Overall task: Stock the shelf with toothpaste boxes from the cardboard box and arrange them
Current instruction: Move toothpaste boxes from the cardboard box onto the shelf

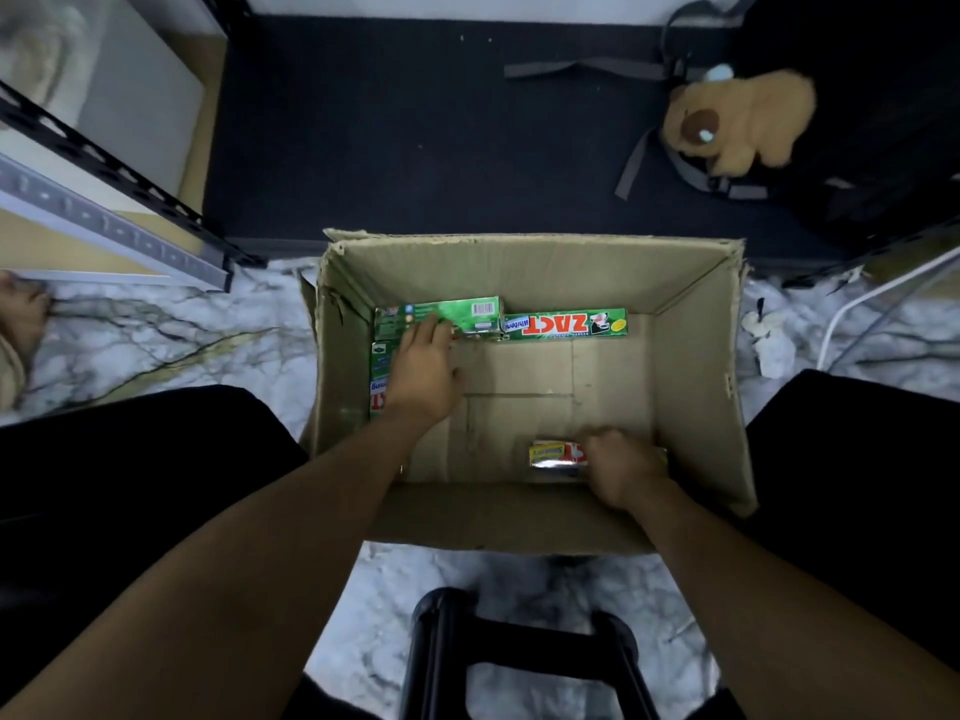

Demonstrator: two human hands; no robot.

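An open cardboard box (691, 387) stands on the floor between my knees. Green toothpaste boxes lie inside it: one with a barcode (457, 311) at the far left, one reading ZACT (566, 324) along the far wall, and one (380, 371) against the left wall. My left hand (423, 374) reaches over the left ones, fingertips touching the barcode box. At the near wall my right hand (623, 467) is closed around the end of a silver and yellow toothpaste box (553, 454). The metal shelf (104, 220) is at the upper left.
A dark mat (415, 137) lies beyond the box, with a brown plush toy (743, 122) and a black bag with straps at the upper right. A black stool (519, 657) stands below the box. White cables (862, 304) run along the marble floor at right.
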